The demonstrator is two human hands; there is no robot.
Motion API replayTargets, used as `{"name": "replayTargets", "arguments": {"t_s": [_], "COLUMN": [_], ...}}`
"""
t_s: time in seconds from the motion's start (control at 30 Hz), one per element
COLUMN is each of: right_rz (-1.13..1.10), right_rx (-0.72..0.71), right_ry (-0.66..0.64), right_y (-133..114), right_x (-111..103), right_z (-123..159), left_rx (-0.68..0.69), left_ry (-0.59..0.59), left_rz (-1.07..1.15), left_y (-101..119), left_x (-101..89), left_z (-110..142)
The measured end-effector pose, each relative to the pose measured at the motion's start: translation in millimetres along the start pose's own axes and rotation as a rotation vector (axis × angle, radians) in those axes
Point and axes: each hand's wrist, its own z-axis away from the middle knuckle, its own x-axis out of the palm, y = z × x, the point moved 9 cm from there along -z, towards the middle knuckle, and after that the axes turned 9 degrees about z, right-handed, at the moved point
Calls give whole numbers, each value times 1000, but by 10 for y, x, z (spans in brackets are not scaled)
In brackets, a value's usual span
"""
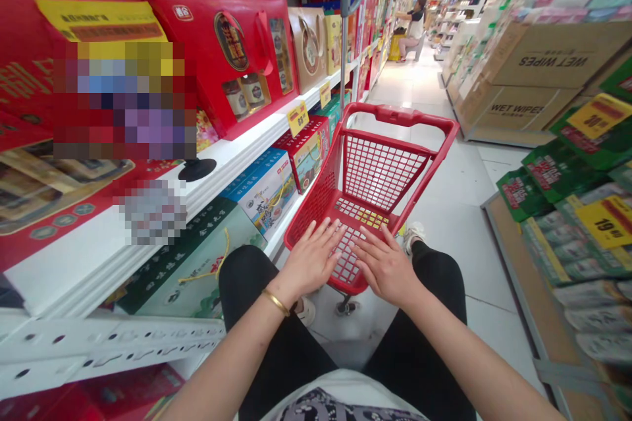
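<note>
My left hand point(313, 256) is held palm down with its fingers stretched out, over the near left part of a red plastic shopping cart point(316, 197). Opposite it, my right hand point(388, 263) lies flat in the same way over the near right part. Neither hand holds anything. Whether the palms touch the cart or hover above it, I cannot tell. The cart stands between my knees; its red handle point(402, 116) is at the far end, and the lattice basket shows no goods inside. A gold bracelet point(275, 302) circles my left wrist.
White shelves point(237, 151) on the left carry red gift boxes point(222, 58) and a green gift box point(192, 263). To the right are wet wipes cartons point(533, 78) and stacked green packs point(548, 170). A seated person point(413, 29) is farther down the tiled aisle point(395, 82).
</note>
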Motion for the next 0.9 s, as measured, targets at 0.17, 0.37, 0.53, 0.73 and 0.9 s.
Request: {"name": "replayTargets", "arguments": {"t_s": [0.17, 0.37, 0.53, 0.73, 0.9], "right_rz": [17, -55, -41, -28, -54], "right_rx": [-24, -55, -35, 26, 38], "right_ry": [-9, -2, 75, 92, 66], "right_y": [301, 226, -69, -221, -428], "right_x": [12, 66, 46, 113, 188], "right_z": [-86, -131, -206, -227, -158], "left_rx": [29, 31, 44, 12, -166], "left_ry": [-14, 17, -1, 49, 157], "left_rz": [10, 14, 11, 12, 14], "left_y": [20, -44, -193, -351, -391], "left_x": [11, -40, -143, -219, -183], "left_z": [34, 51, 102, 93, 132]}}
